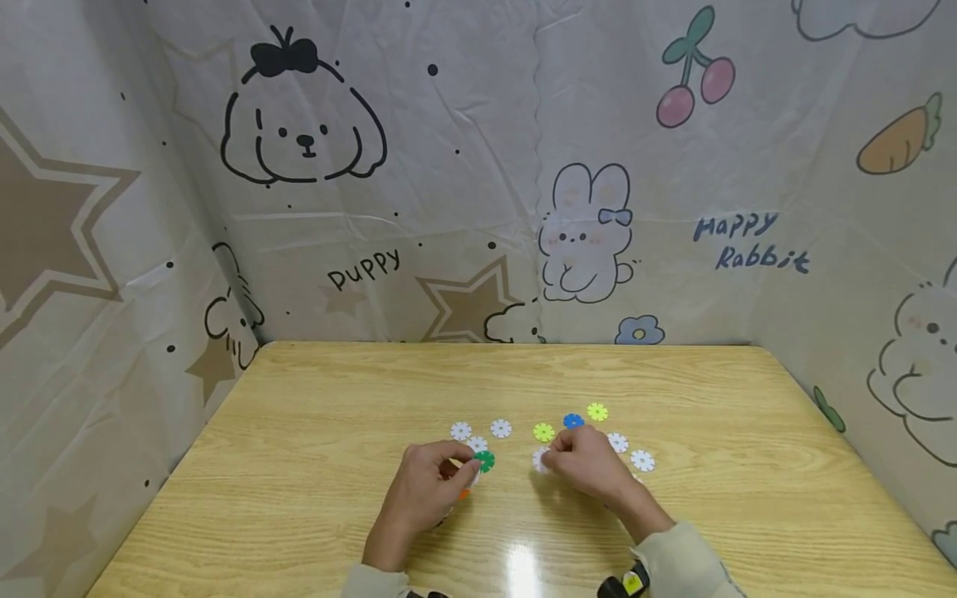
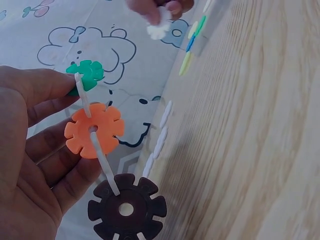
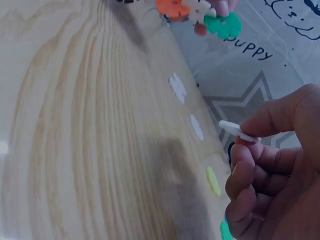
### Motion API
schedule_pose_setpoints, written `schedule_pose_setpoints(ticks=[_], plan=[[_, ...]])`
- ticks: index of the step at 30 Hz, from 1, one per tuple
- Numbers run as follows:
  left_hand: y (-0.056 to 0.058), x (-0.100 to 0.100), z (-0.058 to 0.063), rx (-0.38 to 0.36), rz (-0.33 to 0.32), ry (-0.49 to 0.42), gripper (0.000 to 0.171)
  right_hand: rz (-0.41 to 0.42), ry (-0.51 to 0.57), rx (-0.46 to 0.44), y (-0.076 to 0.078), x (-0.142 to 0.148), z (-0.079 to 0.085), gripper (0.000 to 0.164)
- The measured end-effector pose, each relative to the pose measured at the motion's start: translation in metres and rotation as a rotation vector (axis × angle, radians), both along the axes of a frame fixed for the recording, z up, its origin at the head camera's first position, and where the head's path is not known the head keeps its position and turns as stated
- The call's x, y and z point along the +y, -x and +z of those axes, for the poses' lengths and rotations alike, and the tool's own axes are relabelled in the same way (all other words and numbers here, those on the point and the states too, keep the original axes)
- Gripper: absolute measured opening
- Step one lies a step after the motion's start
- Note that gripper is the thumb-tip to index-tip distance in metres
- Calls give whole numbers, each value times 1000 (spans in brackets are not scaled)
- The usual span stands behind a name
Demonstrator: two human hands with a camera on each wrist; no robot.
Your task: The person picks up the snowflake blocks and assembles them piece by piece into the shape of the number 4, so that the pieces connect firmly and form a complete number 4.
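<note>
My left hand [image 1: 428,488] pinches one end of a linked chain of notched plastic discs. In the left wrist view, a green disc [image 2: 92,73], an orange disc [image 2: 107,136] and a dark brown disc [image 2: 106,209] are joined by white discs seen edge-on. The green end is by the thumb; the brown part hangs lower. My right hand [image 1: 591,461] holds a single white disc [image 3: 231,128] between thumb and fingertips, above the table and apart from the chain. The other right fingers curl below it.
Loose discs lie flat on the wooden table [image 1: 299,432]: white discs [image 1: 500,428] behind the left hand, a yellow-green disc [image 1: 543,432] and a blue disc [image 1: 573,421] behind the right, and more white discs [image 1: 642,460] farther right. A printed cloth [image 1: 463,208] hangs around the table.
</note>
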State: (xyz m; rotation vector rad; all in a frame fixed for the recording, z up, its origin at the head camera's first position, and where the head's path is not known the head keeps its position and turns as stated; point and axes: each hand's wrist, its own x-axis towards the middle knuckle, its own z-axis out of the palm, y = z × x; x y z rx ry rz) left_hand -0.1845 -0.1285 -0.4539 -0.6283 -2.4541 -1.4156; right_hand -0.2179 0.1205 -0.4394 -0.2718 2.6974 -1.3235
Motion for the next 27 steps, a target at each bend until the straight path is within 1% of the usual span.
schedule_pose_setpoints(ticks=[4, 9, 14, 20, 27], plan=[[-1, 2, 1, -16, 2, 17, 4, 11, 31, -4, -2, -4, 5, 22], [0, 3, 1, -14, 1, 32, 4, 22, 85, -12, -5, -11, 11, 17], [-1, 4, 0, 3, -12, 29, 3, 36, 147, -35, -8, -18, 14, 17], [0, 6, -1, 4, -23, 34, 5, 53, 190, -59, -10, -25, 19, 20], [-1, 7, -1, 0, -34, 42, 5, 37, 226, -68, -12, -31, 24, 20]])
